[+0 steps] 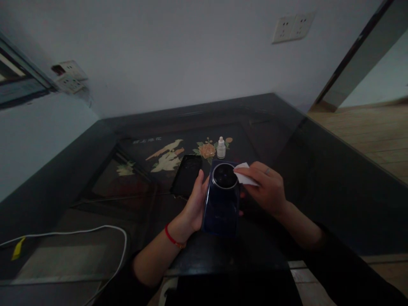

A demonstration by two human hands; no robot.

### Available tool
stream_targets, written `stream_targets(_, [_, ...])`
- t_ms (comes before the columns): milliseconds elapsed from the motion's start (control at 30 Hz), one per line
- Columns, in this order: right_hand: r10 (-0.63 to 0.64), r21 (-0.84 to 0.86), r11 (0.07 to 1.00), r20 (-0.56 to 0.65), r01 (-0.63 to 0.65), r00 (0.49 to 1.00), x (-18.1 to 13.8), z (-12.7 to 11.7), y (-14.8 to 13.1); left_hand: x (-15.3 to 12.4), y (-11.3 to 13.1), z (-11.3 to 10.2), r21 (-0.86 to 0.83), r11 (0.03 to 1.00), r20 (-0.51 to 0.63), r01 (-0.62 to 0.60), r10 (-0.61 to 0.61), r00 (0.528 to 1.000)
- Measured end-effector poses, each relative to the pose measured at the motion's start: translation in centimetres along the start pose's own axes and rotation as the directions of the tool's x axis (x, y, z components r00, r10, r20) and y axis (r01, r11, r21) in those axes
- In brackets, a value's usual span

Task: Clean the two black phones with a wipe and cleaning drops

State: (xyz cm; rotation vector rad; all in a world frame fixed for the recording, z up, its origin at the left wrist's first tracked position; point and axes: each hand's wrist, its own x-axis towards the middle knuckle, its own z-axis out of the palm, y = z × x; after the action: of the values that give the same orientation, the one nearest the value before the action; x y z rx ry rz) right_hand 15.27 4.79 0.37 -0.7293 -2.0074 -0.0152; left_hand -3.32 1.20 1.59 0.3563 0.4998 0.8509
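A dark blue phone [221, 210] is held up above the table, its back facing me and its large round camera ring [225, 175] at the top. My left hand [196, 202] grips it from the left edge, thumb along the side and fingertips showing at the right edge. In my right hand [267, 187] a folded white wipe [245, 175] is pinched, touching the right side of the camera ring. Behind the phone lies a black phone case [187, 175], inner side up. A small white dropper bottle [221, 148] stands upright farther back.
The dark glossy table [306, 182] bears a printed bird [170, 148] and flower [207, 150]. A white cable [79, 231] with a yellow tag [18, 249] runs along the left. Wall sockets [293, 27] are on the white wall behind; wooden floor [376, 136] shows at right.
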Motion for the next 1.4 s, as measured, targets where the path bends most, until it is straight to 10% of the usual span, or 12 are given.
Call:
stream_targets(167, [-0.22, 0.056, 0.975, 0.065, 0.217, 0.973, -0.2, 0.4, -0.8, 0.1, 0.0, -0.4, 0.058, 0.998, -0.052, -0.038, 0.041, 0.998])
stream_targets(433, [0.332, 0.131, 0.937, -0.043, -0.324, 0.942, 1.5, -1.7, 0.6, -0.3, -0.1, -1.0, 0.103, 0.987, 0.138, 0.128, -0.141, 0.98])
stream_targets(700, [0.438, 0.484, 0.626, 0.432, -0.612, 0.789, 2.5, -2.1, 0.1, -0.8, -0.9, -1.2, 0.211, 0.909, 0.33, 0.36, -0.413, 0.849])
stream_targets(1400, [0.439, 0.55, 0.623, 0.342, -0.556, 0.831, 2.4, -2.5, 1.4, -0.6, -0.8, -0.4, 0.045, 0.985, 0.284, 0.164, -0.17, 0.944])
